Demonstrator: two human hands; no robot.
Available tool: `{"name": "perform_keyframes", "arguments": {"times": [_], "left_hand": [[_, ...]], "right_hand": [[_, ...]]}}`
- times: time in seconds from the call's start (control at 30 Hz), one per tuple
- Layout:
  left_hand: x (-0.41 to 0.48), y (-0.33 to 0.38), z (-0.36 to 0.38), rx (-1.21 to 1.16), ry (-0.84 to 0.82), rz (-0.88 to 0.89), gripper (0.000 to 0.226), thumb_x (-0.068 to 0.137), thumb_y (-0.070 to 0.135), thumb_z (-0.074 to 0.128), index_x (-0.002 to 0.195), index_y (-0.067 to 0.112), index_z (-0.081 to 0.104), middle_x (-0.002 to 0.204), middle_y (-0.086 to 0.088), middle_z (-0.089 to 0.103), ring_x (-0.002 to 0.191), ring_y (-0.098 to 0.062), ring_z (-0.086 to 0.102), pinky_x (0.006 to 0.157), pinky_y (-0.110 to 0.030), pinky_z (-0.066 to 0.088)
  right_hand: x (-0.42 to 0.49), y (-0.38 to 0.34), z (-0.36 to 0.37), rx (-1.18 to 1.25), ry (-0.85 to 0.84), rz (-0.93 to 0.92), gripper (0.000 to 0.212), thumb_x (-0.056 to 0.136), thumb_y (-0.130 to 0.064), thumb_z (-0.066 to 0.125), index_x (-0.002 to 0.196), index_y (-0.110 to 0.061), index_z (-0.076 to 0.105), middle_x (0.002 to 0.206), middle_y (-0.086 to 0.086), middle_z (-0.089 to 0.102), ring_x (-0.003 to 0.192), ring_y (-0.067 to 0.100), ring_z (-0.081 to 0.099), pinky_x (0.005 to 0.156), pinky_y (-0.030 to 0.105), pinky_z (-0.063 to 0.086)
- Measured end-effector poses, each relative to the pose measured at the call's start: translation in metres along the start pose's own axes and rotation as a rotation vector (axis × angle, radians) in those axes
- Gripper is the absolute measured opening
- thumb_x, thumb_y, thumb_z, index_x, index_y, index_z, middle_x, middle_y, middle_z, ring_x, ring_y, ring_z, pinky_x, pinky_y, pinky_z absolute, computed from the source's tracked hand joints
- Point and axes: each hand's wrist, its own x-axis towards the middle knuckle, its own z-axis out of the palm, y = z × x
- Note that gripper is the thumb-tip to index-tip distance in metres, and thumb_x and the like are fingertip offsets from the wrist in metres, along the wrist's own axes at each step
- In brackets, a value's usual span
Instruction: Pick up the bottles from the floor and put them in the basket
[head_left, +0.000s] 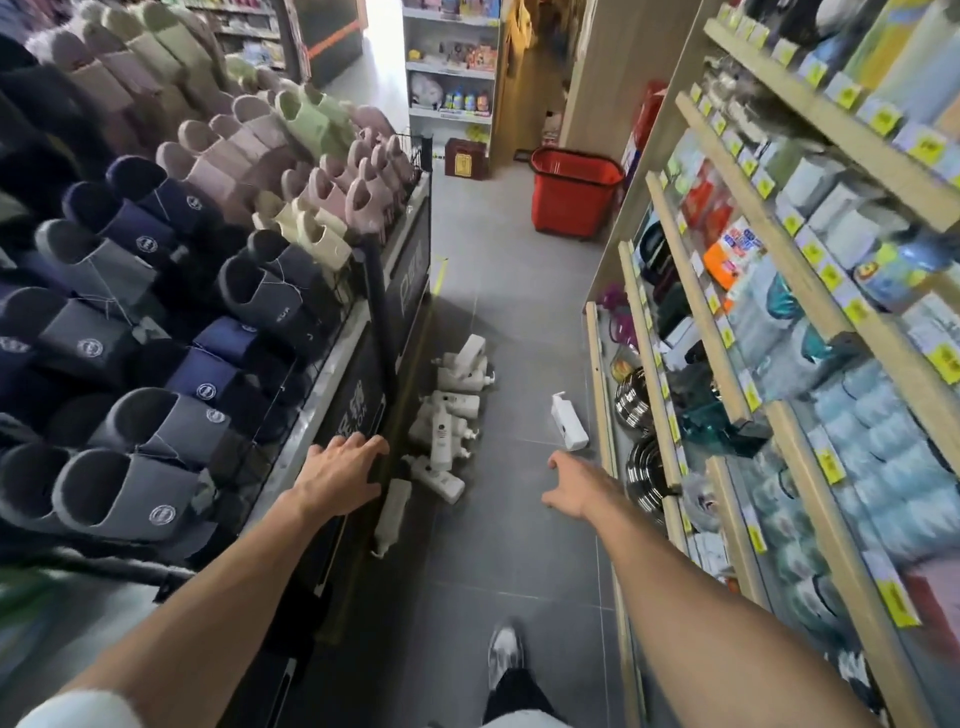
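Several white pump bottles (451, 415) lie in a heap on the grey floor against the base of the slipper stand. One more white bottle (568, 422) lies alone near the right shelf, and another (392, 512) lies closer to me by the stand's base. A red basket (574, 189) stands on the floor far down the aisle. My left hand (343, 475) is stretched forward with spread fingers over the stand's edge, holding nothing. My right hand (574, 480) reaches forward, fingers relaxed and empty, just short of the lone bottle.
A slanted stand of slippers (156, 291) fills the left side. Wooden shelves (779, 322) of packaged goods line the right. The aisle between them is narrow. My shoe (505, 652) shows at the bottom. A brown box (466, 158) sits beyond the basket.
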Motion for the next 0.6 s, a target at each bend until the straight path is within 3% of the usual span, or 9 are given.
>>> {"name": "perform_keyframes", "arguments": {"times": [0.1,0.23,0.33,0.5,0.6], "left_hand": [[0.039,-0.006,-0.004,-0.001,0.004,-0.026,0.063,0.083,0.047,0.068,0.138,0.039,0.040,0.132,0.004,0.051,0.120,-0.022,0.050,0.096,-0.046,0.042],[0.089,-0.011,-0.014,0.007,-0.028,-0.065,0.061,0.083,0.048,0.068,0.135,0.041,0.038,0.128,0.004,0.050,0.120,-0.023,0.050,0.093,-0.044,0.041],[0.122,-0.011,-0.023,-0.017,-0.030,-0.101,0.059,0.083,0.047,0.068,0.133,0.041,0.038,0.123,0.005,0.050,0.117,-0.022,0.051,0.087,-0.042,0.040],[0.168,-0.011,-0.035,-0.029,-0.064,-0.157,0.056,0.084,0.044,0.066,0.132,0.040,0.039,0.125,0.003,0.050,0.118,-0.023,0.050,0.089,-0.044,0.042],[0.186,-0.014,-0.033,-0.045,-0.090,-0.193,0.058,0.085,0.044,0.066,0.136,0.039,0.038,0.128,0.003,0.049,0.119,-0.023,0.050,0.090,-0.043,0.041]], "right_hand": [[0.047,-0.002,-0.018,0.002,-0.007,0.000,0.056,0.087,-0.033,0.064,0.140,-0.031,0.047,0.138,0.003,0.057,0.119,0.028,0.058,0.083,0.034,0.041],[0.105,0.002,-0.043,-0.011,-0.030,-0.008,0.052,0.086,-0.035,0.067,0.134,-0.028,0.051,0.131,0.005,0.062,0.115,0.029,0.061,0.089,0.036,0.049],[0.147,0.003,-0.063,-0.027,-0.068,-0.022,0.053,0.085,-0.035,0.067,0.135,-0.028,0.050,0.133,0.004,0.061,0.118,0.029,0.060,0.084,0.034,0.044],[0.214,-0.011,-0.098,-0.060,-0.118,-0.076,0.057,0.088,-0.033,0.064,0.143,-0.028,0.046,0.139,0.005,0.059,0.125,0.030,0.057,0.094,0.035,0.046],[0.243,-0.027,-0.108,-0.092,-0.141,-0.105,0.055,0.089,-0.032,0.060,0.141,-0.030,0.044,0.135,0.006,0.060,0.124,0.031,0.057,0.089,0.035,0.044]]}}
